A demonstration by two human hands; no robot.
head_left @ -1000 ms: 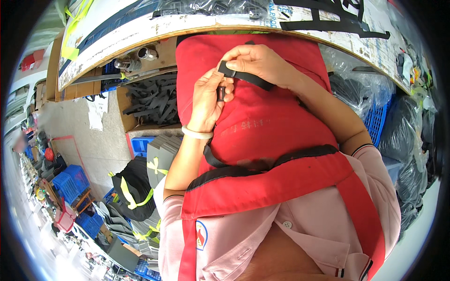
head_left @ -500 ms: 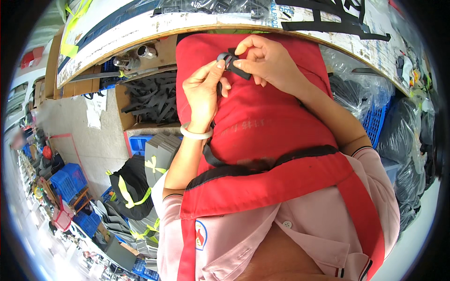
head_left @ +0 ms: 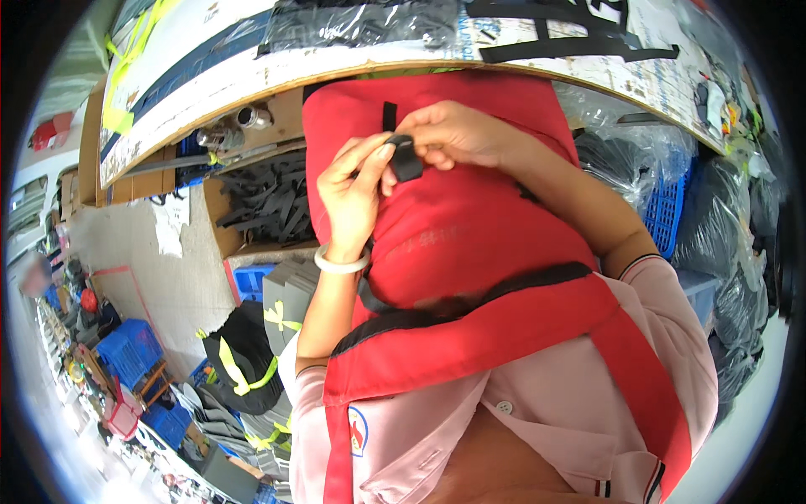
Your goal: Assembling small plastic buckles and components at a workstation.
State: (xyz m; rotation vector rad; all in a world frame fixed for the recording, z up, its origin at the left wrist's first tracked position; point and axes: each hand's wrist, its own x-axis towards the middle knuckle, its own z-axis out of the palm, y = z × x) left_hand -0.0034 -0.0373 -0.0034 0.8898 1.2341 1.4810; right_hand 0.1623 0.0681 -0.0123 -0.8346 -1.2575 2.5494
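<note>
the black strap [head_left: 409, 165] looks matt and woven; the red apron [head_left: 470, 210] is matt cloth, the worktable [head_left: 227, 77] rough-edged wood, the bag [head_left: 714, 227] glossy, wrinkled plastic.

Bright and fairly even across the red apron [head_left: 478, 244], with only faint, soft-edged shadows in its folds. Washed out to white at far lower left, with detail lost in the glare. Noticeably dimmer beneath the table [head_left: 285, 67]. Dotted with shiny highlights on the plastic bags [head_left: 714, 223] at right. Slightly soft around the left hand [head_left: 354, 176] and right hand [head_left: 462, 139], with little detail discernible in the black strap [head_left: 409, 164]. Strongly curved by fisheye distortion, smeared along the left, black at the corners, with bluish fringing there.
</note>
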